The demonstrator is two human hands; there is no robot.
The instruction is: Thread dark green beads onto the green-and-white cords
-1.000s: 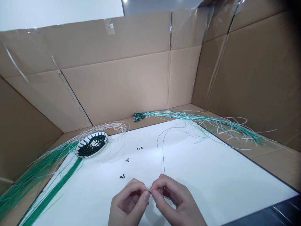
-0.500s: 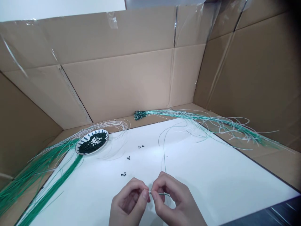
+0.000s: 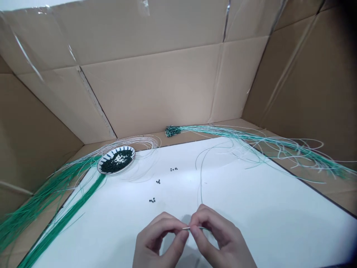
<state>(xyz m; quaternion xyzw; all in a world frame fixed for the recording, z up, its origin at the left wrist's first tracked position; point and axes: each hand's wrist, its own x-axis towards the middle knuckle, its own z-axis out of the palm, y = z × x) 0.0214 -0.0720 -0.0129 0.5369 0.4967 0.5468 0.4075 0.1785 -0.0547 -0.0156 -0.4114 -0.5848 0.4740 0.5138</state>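
My left hand (image 3: pixel 157 238) and my right hand (image 3: pixel 220 238) meet low in the middle of the view, both pinching a short, thin pale wire (image 3: pixel 193 227) between thumbs and forefingers. A thin dark green strand (image 3: pixel 201 182) rises from near my right hand across the white board (image 3: pixel 264 201). Small dark beads lie in little groups (image 3: pixel 158 181) on the board, above my hands and apart from them. Whether a bead sits on the wire is hidden by my fingers.
A round patterned plate (image 3: pixel 130 150) holds a heap of dark green beads at the board's far left. Bundles of long green-and-white wires (image 3: pixel 47 197) lie along the left side, and another bundle (image 3: pixel 223 133) runs along the back and right. Cardboard walls (image 3: pixel 150 89) surround the board.
The whole view has shifted slightly, so the plate and beads appear further right. My hands have closed in, and the short wire now lies nearly level between my fingertips.
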